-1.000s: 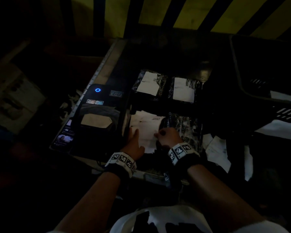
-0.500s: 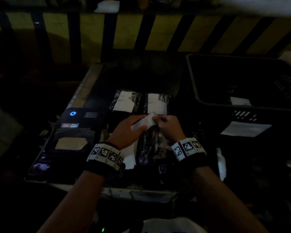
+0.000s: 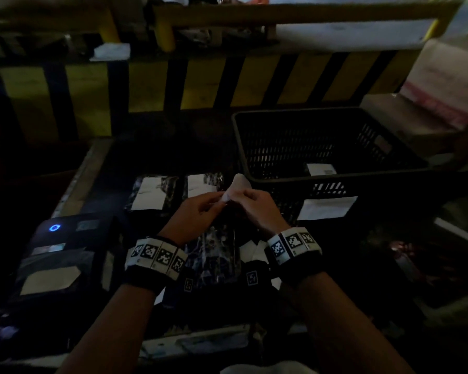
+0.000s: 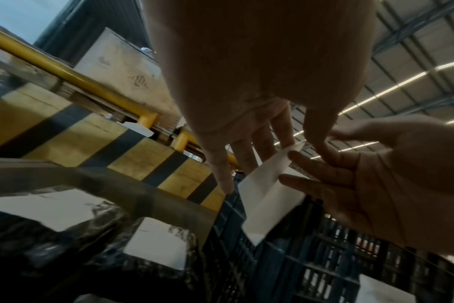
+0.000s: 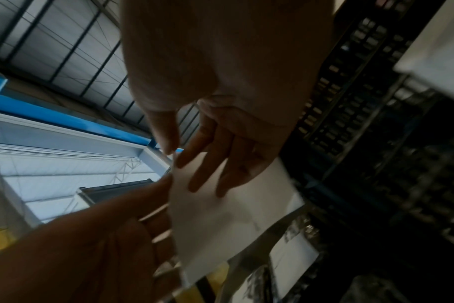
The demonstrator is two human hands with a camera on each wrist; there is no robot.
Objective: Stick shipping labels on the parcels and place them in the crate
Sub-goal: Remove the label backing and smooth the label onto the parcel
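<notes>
White label [image 3: 237, 188] is pinched at one corner between left hand [image 3: 197, 211] and right hand [image 3: 257, 209], raised directly above the unlabelled parcel [image 3: 214, 255]

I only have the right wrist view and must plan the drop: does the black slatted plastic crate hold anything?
Observer: Yes. The head view shows one labelled black parcel on the floor of the black slatted plastic crate.
Operator: Which parcel takes this label?
Observer: Probably the glossy black parcel lying below the left hand and right hand; no label shows on it.
Operator: Anything lit on the left?
Observer: A blue ring light glows on the black box-shaped device there.
</notes>
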